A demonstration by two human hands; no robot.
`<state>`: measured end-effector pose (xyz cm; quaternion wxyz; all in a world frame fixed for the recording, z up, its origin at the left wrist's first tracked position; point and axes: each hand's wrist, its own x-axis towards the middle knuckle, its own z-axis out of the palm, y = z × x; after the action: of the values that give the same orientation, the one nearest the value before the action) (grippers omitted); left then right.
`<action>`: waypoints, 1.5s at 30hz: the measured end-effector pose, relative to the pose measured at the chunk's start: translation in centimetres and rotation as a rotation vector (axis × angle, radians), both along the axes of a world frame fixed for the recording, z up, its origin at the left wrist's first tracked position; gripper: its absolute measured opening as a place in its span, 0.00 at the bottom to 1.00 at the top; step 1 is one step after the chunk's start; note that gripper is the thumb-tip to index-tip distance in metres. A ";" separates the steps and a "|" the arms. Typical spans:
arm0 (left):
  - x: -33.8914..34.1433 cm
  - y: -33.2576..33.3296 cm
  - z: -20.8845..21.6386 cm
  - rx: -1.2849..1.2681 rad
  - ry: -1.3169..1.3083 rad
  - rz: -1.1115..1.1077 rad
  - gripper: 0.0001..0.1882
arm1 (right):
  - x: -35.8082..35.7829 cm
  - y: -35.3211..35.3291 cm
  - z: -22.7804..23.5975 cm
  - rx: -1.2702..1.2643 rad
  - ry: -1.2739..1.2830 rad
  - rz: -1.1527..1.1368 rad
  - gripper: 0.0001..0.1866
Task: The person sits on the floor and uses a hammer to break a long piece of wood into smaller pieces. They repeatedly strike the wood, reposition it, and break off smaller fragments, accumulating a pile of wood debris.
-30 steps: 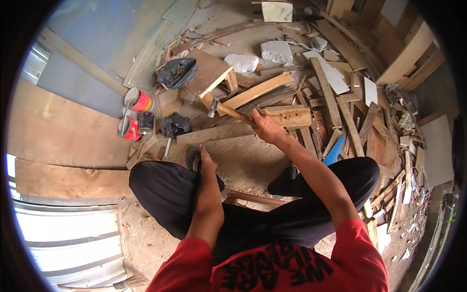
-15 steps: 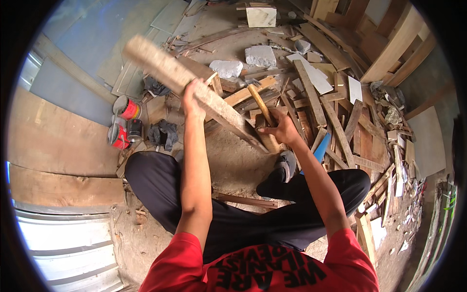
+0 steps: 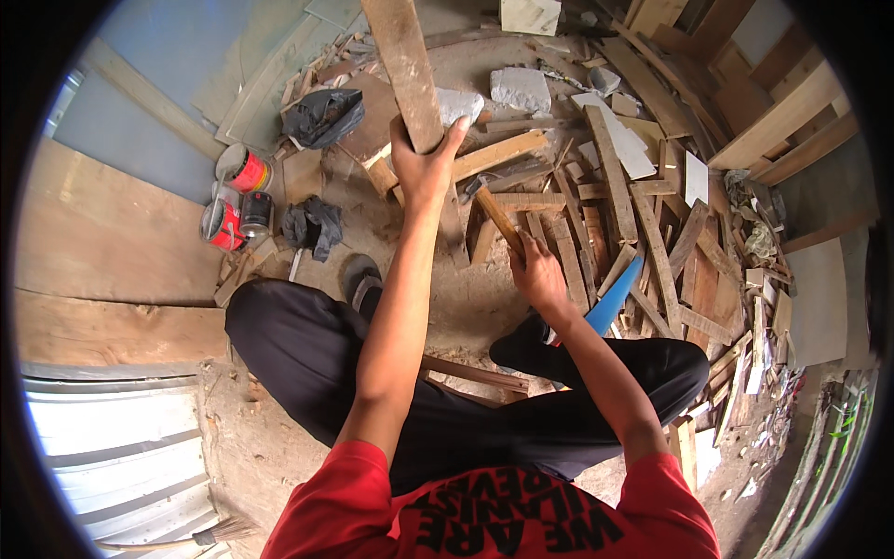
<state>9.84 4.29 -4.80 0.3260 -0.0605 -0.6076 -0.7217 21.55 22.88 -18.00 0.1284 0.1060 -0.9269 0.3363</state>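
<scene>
My left hand (image 3: 424,163) is raised in front of me and grips a long weathered wooden plank (image 3: 402,65) that points up and away, out of the top of the view. My right hand (image 3: 535,270) is lower and to the right, shut on the wooden handle of a hammer (image 3: 498,219) whose head lies toward the scrap pile. I am squatting in black trousers on a dirt floor, one foot in a dark sandal (image 3: 360,279).
A heap of scrap wood strips (image 3: 643,214) fills the ground ahead and to the right, with a blue piece (image 3: 613,296) among them. Red paint cans (image 3: 244,170) and dark rags (image 3: 312,226) sit left. Pale stone blocks (image 3: 520,88) lie beyond. Corrugated sheet (image 3: 112,456) is lower left.
My left hand came up from my knee, took hold of the plank and swung it from a slanted position to nearly upright. My right hand stayed on the hammer handle.
</scene>
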 end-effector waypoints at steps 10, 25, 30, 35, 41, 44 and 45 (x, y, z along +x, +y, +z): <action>-3.1 0.7 0.3 -0.056 -0.016 0.057 0.34 | 0.6 -0.3 -2.1 0.013 -0.076 -0.024 0.20; -5.4 1.7 0.5 -0.190 -0.034 0.153 0.28 | -0.8 -1.5 -5.9 0.036 -0.238 -0.075 0.13; -5.2 1.4 0.1 -0.159 0.026 0.165 0.27 | -0.7 -3.6 2.2 -0.277 -0.020 -0.098 0.12; -5.2 2.3 0.1 -0.153 0.001 0.154 0.29 | -2.0 -4.0 2.9 -0.348 0.472 0.005 0.13; -6.2 3.6 0.0 -0.263 0.009 0.182 0.31 | -1.0 -0.9 -9.5 -0.294 -0.200 -0.357 0.10; -5.7 3.2 0.2 -0.221 0.048 0.142 0.28 | -1.5 -0.7 -4.0 -0.405 -0.119 -0.407 0.18; -5.5 3.0 -0.1 -0.202 0.066 0.141 0.27 | -0.9 -1.1 -0.4 -0.472 -0.133 -0.412 0.21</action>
<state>4.38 7.26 -4.88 0.3881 -0.0739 -0.6687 -0.6299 20.61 21.81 -18.35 0.1539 -0.1387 -0.8316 0.5153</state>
